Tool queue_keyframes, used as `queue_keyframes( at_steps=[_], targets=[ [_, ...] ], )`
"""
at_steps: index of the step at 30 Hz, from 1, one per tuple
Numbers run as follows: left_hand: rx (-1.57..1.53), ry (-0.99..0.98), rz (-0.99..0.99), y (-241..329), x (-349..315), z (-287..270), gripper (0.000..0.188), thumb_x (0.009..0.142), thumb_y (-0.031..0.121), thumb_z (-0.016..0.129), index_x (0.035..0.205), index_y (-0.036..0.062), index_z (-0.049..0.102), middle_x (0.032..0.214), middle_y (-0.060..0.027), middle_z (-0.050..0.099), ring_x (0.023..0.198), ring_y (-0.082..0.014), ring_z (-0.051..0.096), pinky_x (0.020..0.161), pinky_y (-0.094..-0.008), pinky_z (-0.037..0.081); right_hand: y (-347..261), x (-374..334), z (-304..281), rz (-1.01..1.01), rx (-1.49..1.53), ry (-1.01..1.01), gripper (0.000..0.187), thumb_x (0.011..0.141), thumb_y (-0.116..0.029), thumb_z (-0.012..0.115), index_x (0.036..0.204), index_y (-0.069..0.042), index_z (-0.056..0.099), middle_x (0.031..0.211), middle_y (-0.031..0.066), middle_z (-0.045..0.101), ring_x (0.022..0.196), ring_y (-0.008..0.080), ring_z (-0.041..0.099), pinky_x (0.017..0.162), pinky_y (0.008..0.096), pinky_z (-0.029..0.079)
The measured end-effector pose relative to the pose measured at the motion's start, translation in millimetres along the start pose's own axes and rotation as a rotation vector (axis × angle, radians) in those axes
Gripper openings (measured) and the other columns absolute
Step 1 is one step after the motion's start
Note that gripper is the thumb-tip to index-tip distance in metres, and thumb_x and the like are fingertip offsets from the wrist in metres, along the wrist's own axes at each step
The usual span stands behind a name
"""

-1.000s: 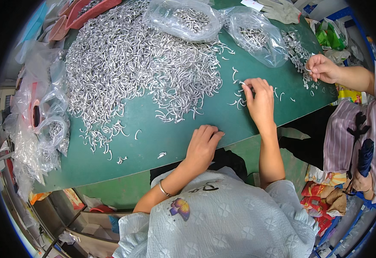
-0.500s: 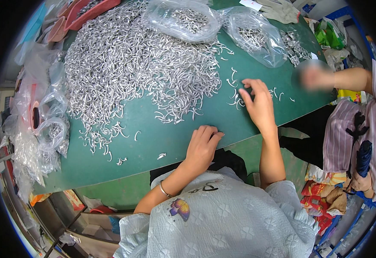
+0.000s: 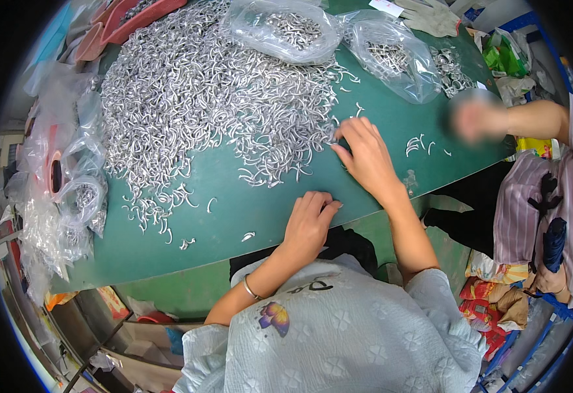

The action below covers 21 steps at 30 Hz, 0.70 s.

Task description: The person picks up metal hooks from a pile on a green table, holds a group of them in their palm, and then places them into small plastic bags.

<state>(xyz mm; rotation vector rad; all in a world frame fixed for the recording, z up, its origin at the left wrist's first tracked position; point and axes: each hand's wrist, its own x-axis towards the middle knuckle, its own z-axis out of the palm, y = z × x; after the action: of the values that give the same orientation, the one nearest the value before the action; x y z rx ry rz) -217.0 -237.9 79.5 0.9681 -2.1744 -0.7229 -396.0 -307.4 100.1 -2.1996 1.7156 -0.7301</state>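
A broad heap of small curved silver metal pieces (image 3: 188, 98) covers the left and middle of the green table (image 3: 227, 226). My right hand (image 3: 368, 157) reaches over the tabletop beside the heap's right edge. Its fingers are bent and its thumb stands apart, with the fingertips at some outer pieces; what lies under the palm is hidden. By the near table edge rests my left hand (image 3: 309, 223), its fingers curled in and nothing visible in them. A couple of loose pieces (image 3: 248, 236) lie to its left, and a few more (image 3: 415, 145) lie right of my right hand.
Two clear plastic bags (image 3: 286, 33) (image 3: 394, 62) holding metal parts stand at the back, with ring-like parts (image 3: 453, 72) beside them. A red scoop-shaped tray (image 3: 136, 19) and plastic bags (image 3: 70, 183) crowd the left. Another person's arm (image 3: 538, 121) rests at the right; a glove (image 3: 430, 16) lies behind.
My right hand has moved left toward the heap. Loose pieces that lay beside and under it no longer show there. My left hand stays in place.
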Motion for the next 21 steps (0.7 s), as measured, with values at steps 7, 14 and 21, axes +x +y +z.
queue_keyframes(
  at_steps=[7, 14, 21],
  targets=[
    [0.002, 0.012, 0.011, -0.3, -2.4, 1.1, 0.023, 0.076, -0.003, 0.065, 0.098, 0.0015, 0.065, 0.093, -0.0102, 0.056, 0.084, -0.0267, 0.054, 0.069, -0.0369, 0.041, 14.3, -9.8, -19.9, -0.002, 0.215, 0.005, 0.022, 0.078, -0.006, 0.071, 0.098, -0.001, 0.061, 0.102, 0.0116, 0.062, 0.094, 0.0297, 0.057, 0.085, 0.0381, 0.044],
    [0.003, 0.013, 0.021, -1.1, -1.2, 2.4, 0.023, 0.076, -0.003, 0.065, 0.099, 0.0016, 0.065, 0.094, -0.01, 0.056, 0.085, -0.0268, 0.054, 0.069, -0.0369, 0.04, 7.1, 3.6, 14.3, -0.102, 0.154, 0.007, 0.035, 0.076, -0.004, 0.074, 0.108, 0.0, 0.06, 0.097, 0.0117, 0.061, 0.09, 0.0279, 0.058, 0.075, 0.0362, 0.047],
    [-0.011, 0.014, 0.016, -0.4, -1.0, 0.2, 0.025, 0.074, -0.003, 0.063, 0.098, 0.0015, 0.065, 0.094, -0.0102, 0.056, 0.085, -0.0268, 0.054, 0.069, -0.037, 0.04, 1.4, 33.2, 1.0, 0.355, 1.057, -0.122, 0.025, 0.088, 0.0, 0.064, 0.112, 0.004, 0.062, 0.093, 0.0036, 0.065, 0.086, 0.0093, 0.06, 0.078, 0.0241, 0.049]
  ],
)
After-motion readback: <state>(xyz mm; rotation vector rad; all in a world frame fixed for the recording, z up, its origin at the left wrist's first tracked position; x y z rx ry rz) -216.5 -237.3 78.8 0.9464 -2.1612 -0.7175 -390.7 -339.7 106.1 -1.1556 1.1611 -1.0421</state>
